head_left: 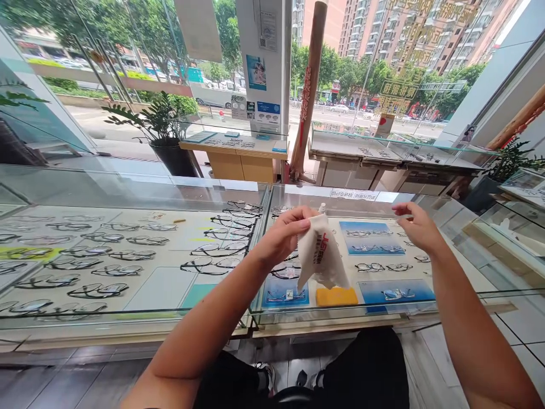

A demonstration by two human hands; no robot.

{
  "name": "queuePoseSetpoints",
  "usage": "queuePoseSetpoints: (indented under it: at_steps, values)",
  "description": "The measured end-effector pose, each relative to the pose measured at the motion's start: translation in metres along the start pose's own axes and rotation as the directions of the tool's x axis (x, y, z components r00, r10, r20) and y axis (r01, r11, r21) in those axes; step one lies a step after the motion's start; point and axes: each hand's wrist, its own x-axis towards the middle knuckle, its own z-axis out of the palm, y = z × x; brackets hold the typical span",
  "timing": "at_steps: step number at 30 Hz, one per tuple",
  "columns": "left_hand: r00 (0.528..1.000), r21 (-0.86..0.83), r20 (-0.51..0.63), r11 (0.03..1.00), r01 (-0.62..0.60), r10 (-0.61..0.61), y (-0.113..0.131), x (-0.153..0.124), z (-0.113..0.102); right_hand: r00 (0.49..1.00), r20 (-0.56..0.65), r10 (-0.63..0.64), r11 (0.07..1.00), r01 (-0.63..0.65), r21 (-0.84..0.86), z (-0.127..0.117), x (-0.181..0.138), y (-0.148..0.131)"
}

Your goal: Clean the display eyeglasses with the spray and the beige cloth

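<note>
Above the glass display counter [293, 196], my left hand [287, 233] pinches a pale printed cloth [326, 255] by its upper edge, and the cloth hangs down from the fingers. A small white tip [322, 208] sticks up just behind the cloth's top; what it belongs to is hidden. My right hand [419, 227] is held apart to the right over the same counter, fingers spread and slightly bent, with nothing in it. Under the glass below the hands lie eyeglasses [369, 267], a blue display card [372, 237] and a yellow-orange item [336, 296].
Several rows of eyeglasses [97, 289] fill the left glass case. Beyond the counter stand a potted plant [172, 153], a wooden display cabinet [240, 165], a wooden post [310, 91] and more glass cases [361, 145] by the windows. My legs [361, 369] are close below the counter's front edge.
</note>
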Motion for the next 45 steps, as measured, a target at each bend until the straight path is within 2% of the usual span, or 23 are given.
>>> queuePoseSetpoints:
  at_steps: [2,4,7,11,15,21,27,30,33,39,42,45]
  values:
    - [1.0,-0.023,0.006,1.0,0.011,-0.011,0.001,0.001,-0.003,0.983,0.136,-0.122,0.96,0.081,0.269,0.016,-0.011,-0.037]
    - [1.0,-0.035,0.018,0.999,0.007,-0.006,0.001,0.001,-0.006,0.934,0.208,-0.291,0.869,0.166,0.467,0.03,-0.022,-0.075]
    - [0.999,-0.036,0.037,0.999,-0.002,0.003,0.002,0.002,-0.009,0.852,0.183,-0.491,0.708,0.268,0.653,0.049,-0.035,-0.122]
    - [0.999,-0.024,0.021,0.999,0.026,-0.025,0.007,0.002,-0.011,0.788,0.145,-0.599,0.586,0.307,0.75,0.068,-0.039,-0.155]
    - [0.998,0.002,-0.021,0.998,0.063,-0.063,0.011,0.001,-0.014,0.768,0.166,-0.619,0.525,0.247,0.814,0.086,-0.033,-0.161]
    - [0.996,-0.004,-0.05,0.997,0.073,-0.073,0.011,0.001,-0.019,0.782,0.212,-0.586,0.369,0.024,0.929,0.117,-0.023,-0.164]
    - [0.998,-0.026,-0.024,0.998,0.056,-0.057,0.01,0.002,-0.02,0.813,0.264,-0.519,0.367,-0.067,0.928,0.138,-0.023,-0.157]
    - [0.998,-0.028,-0.028,0.998,0.064,-0.064,0.009,0.002,-0.02,0.832,0.268,-0.486,0.324,-0.113,0.939,0.141,-0.025,-0.154]
    - [0.998,-0.028,-0.029,0.998,0.049,-0.05,0.008,0.002,-0.021,0.851,0.302,-0.43,0.24,-0.215,0.947,0.141,-0.027,-0.154]
    - [0.999,-0.046,-0.013,0.998,0.029,-0.03,0.009,0.002,-0.021,0.811,0.443,-0.382,-0.001,-0.479,0.878,0.136,-0.03,-0.157]
    - [1.0,-0.051,-0.009,0.998,0.023,-0.024,0.009,0.003,-0.021,0.798,0.453,-0.398,-0.049,-0.512,0.858,0.136,-0.032,-0.158]
    - [1.0,-0.047,-0.009,0.999,0.022,-0.023,0.009,0.004,-0.021,0.793,0.433,-0.428,-0.053,-0.5,0.864,0.136,-0.032,-0.158]
